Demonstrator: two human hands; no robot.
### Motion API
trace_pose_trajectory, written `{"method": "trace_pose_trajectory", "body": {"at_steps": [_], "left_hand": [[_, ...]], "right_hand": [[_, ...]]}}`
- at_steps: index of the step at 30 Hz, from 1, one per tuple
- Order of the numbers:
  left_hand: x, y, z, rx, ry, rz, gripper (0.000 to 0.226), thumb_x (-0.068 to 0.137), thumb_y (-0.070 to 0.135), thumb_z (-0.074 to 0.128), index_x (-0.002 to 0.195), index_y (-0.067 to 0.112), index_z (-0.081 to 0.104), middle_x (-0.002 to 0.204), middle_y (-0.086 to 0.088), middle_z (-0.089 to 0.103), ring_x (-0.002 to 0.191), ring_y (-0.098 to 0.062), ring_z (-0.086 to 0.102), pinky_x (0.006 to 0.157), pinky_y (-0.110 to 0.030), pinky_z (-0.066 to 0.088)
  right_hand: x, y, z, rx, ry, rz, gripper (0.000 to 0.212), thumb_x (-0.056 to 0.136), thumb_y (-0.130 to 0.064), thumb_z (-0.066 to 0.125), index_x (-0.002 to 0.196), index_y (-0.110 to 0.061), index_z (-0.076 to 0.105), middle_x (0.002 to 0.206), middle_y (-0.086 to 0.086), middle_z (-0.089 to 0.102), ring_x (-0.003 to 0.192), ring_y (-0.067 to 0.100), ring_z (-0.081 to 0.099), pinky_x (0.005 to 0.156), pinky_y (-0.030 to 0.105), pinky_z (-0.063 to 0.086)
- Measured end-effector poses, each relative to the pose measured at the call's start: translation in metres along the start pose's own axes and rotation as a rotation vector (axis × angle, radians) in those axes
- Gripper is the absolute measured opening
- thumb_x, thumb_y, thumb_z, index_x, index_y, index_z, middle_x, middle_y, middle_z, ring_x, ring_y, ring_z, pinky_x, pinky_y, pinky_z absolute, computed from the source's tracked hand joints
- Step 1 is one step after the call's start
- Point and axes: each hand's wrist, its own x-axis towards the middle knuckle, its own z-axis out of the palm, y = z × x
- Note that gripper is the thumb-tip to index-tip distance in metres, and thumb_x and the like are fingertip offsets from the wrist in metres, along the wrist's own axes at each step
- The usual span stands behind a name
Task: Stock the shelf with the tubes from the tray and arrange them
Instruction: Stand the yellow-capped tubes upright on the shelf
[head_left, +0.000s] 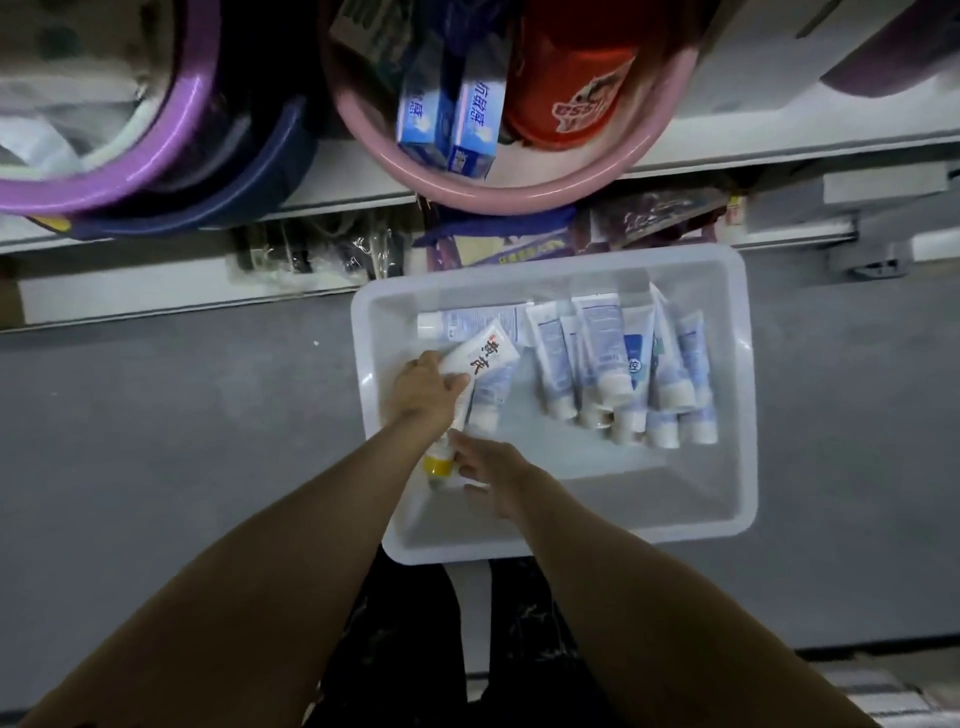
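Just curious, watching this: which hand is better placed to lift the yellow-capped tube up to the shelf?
Left. The left hand grips the yellow-capped tube around its middle, while the right hand only rests loose fingers by the cap.

Near half of tray (623, 493) bare; tubes (613, 358) crowd far right; pink basin (519, 197) perhaps overhangs it.
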Motion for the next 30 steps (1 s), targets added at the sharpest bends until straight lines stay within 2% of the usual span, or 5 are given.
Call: {"method": "trace_pose_trajectory", "body": {"at_steps": [5,10,18,25,30], "left_hand": [[0.007,-0.004,0.005,0.066,0.010,0.007,0.051,0.085,0.028,0.070,0.131,0.014,0.054,0.123,-0.011,0.055,0.114,-0.029,0.054,0.095,-0.041,0.047],[0.007,0.002,-0.008,0.177,-0.163,-0.014,0.048,0.081,0.040,0.072,0.116,0.009,0.063,0.112,-0.009,0.064,0.106,-0.027,0.059,0.085,-0.035,0.049],[-0.038,0.010,-0.062,-0.706,-0.355,-0.319,0.054,0.080,0.028,0.080,0.121,-0.002,0.059,0.105,-0.020,0.071,0.094,-0.031,0.072,0.086,-0.046,0.057],[-0.115,0.011,-0.114,-1.028,-0.397,-0.220,0.055,0.074,0.031,0.084,0.110,-0.006,0.063,0.095,-0.019,0.071,0.078,-0.021,0.071,0.071,-0.031,0.059],[-0.156,-0.012,-0.159,-1.117,-0.268,-0.084,0.057,0.072,0.033,0.085,0.113,0.000,0.064,0.087,-0.008,0.066,0.068,-0.016,0.065,0.064,-0.027,0.056]], "right_hand": [[0.015,0.006,0.011,0.021,0.019,0.022,0.025,0.082,-0.042,0.076,0.088,-0.021,0.063,0.083,0.000,0.054,0.072,0.012,0.049,0.077,0.028,0.046],[0.012,0.006,0.018,0.067,-0.015,-0.048,0.025,0.085,-0.030,0.076,0.100,-0.011,0.066,0.100,0.009,0.071,0.077,0.016,0.061,0.068,0.028,0.050],[-0.043,-0.010,0.016,0.108,-0.107,-0.043,0.024,0.084,-0.026,0.077,0.098,-0.012,0.064,0.086,0.010,0.065,0.076,0.021,0.060,0.065,0.030,0.047],[-0.118,-0.021,0.000,0.002,-0.084,-0.218,0.033,0.085,-0.042,0.073,0.111,-0.024,0.066,0.090,-0.005,0.071,0.088,0.014,0.066,0.074,0.027,0.043],[-0.167,-0.030,0.040,0.056,-0.080,-0.362,0.021,0.089,-0.042,0.068,0.101,-0.026,0.063,0.079,-0.007,0.068,0.069,0.007,0.060,0.069,0.024,0.039]]}}
